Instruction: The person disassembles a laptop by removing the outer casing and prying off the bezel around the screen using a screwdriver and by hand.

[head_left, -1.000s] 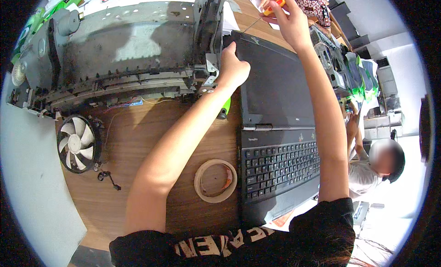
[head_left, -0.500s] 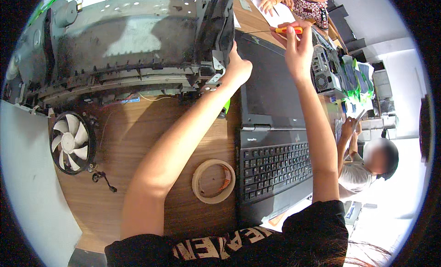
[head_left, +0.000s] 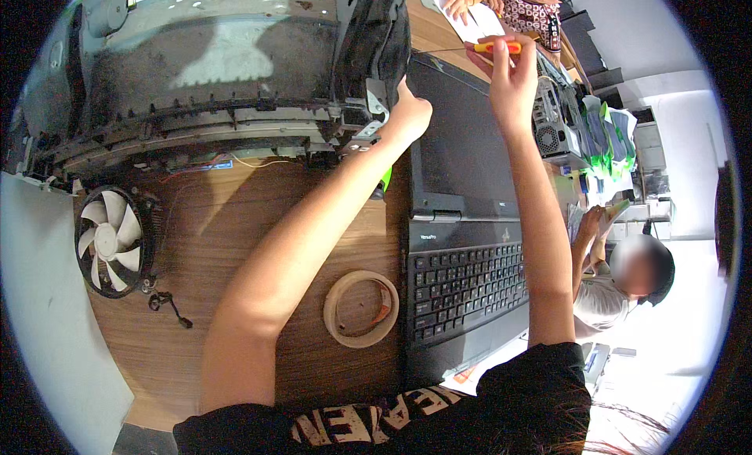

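Observation:
A large black and grey machine frame (head_left: pixel 204 71) with a toothed lower edge fills the upper left. My left hand (head_left: pixel 409 117) is closed on its right side, near a small metal bracket (head_left: pixel 377 100); some of its fingers are hidden. Up and to the right, my right hand (head_left: pixel 513 83) pinches the yellow and red handle of a screwdriver (head_left: pixel 497 47). The thin shaft points left toward the machine's side, and its tip is hard to make out. Below both hands lies an open black laptop (head_left: pixel 462 212), passing under my right forearm.
On the wooden table (head_left: pixel 196 259) lie a white-bladed fan (head_left: pixel 108 242) with a cable and a tape roll (head_left: pixel 361 308). A computer case (head_left: pixel 551 126) and green-edged packets (head_left: pixel 607 138) stand right. One person sits at the far side by white paper (head_left: pixel 478 24), another (head_left: pixel 619 287) at right.
The whole view has shifted slightly. Both my hands keep about the same places, with the screwdriver still held. The person at right has moved the papers in their hands.

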`<action>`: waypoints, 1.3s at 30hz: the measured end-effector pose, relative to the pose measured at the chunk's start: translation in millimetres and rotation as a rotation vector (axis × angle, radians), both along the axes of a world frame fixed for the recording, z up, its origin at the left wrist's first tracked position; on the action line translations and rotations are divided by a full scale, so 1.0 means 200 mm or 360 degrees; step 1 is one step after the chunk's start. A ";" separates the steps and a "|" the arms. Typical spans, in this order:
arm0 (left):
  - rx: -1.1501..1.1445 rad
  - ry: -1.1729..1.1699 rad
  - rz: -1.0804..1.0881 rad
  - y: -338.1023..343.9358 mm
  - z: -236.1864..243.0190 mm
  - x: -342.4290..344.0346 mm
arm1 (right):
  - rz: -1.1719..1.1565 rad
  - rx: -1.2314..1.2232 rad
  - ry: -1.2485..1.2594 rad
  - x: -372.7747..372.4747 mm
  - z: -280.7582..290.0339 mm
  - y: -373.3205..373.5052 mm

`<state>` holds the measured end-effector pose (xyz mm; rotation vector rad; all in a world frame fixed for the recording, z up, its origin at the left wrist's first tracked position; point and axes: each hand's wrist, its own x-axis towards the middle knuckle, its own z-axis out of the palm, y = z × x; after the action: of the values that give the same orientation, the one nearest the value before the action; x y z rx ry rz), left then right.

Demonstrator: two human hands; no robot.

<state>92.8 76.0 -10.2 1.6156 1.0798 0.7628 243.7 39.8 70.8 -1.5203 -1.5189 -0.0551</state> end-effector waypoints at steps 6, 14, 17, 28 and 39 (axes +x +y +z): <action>-0.0101 -0.0167 -0.0016 -0.02 -0.05 0.02 | -0.0295 -0.0480 -0.0249 0.09 0.20 0.15; -0.0113 -0.0299 -0.0023 0.00 -0.09 0.05 | -0.0439 -0.0308 -0.0995 -0.04 0.30 0.24; -0.0074 -0.0217 -0.0048 -0.02 -0.07 0.02 | -0.0231 -0.0334 -0.0965 -0.07 0.34 0.23; -0.0056 -0.0257 -0.0068 0.00 -0.09 0.03 | 0.0153 -0.0664 -0.1044 -0.10 0.43 0.24; -0.0093 -0.0562 -0.0138 0.05 -0.13 0.05 | -0.0563 -0.0139 -0.1301 -0.08 0.29 0.27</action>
<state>101.9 85.1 -36.5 1.4037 0.7666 0.9094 226.8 94.4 128.1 -1.9449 -1.8431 -0.9215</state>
